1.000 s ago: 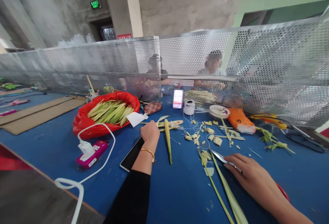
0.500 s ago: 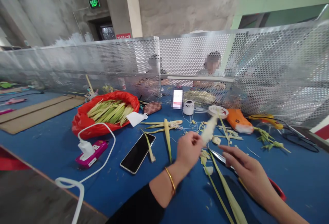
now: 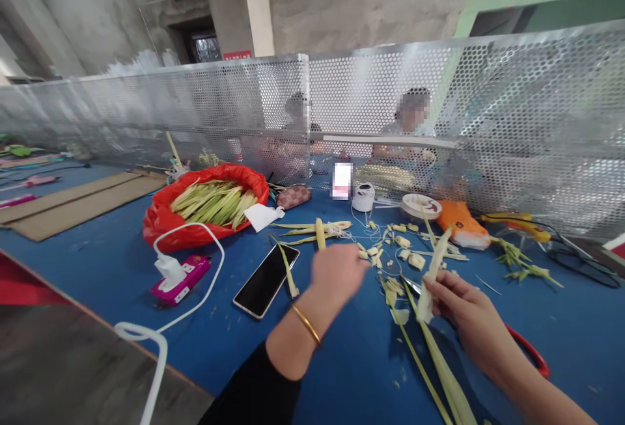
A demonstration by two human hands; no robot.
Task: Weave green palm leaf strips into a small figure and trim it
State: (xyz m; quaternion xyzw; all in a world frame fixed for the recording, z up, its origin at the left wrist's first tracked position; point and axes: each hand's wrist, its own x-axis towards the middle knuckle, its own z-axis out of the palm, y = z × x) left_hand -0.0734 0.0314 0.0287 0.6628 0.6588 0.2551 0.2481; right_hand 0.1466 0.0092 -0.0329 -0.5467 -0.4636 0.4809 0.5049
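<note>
My right hand (image 3: 461, 304) pinches a pale strip of dried husk (image 3: 436, 269), which stands up from its fingers. Below that hand lies a pair of scissors with a metal blade (image 3: 411, 285) and a red handle (image 3: 530, 349), partly covered by the hand. My left hand (image 3: 339, 275), wearing a gold bangle, is over the table near a long husk leaf (image 3: 320, 235); motion smears its fingers, so what they hold is unclear. Small cut husk pieces (image 3: 403, 242) lie scattered beyond the hands. Long green husk leaves (image 3: 442, 366) stretch toward me between them.
At left stands a red bag (image 3: 163, 217) of husk strips, behind a purple power strip (image 3: 183, 280) with a white cable. A phone (image 3: 266, 282) lies left of my hands. Thread (image 3: 363, 198), tape (image 3: 420, 206) and an orange packet (image 3: 463, 223) sit before a perforated metal screen (image 3: 381, 80).
The pale husk strip has passed from my left hand to my right. My left hand has moved left, and my right hand has closed on the strip.
</note>
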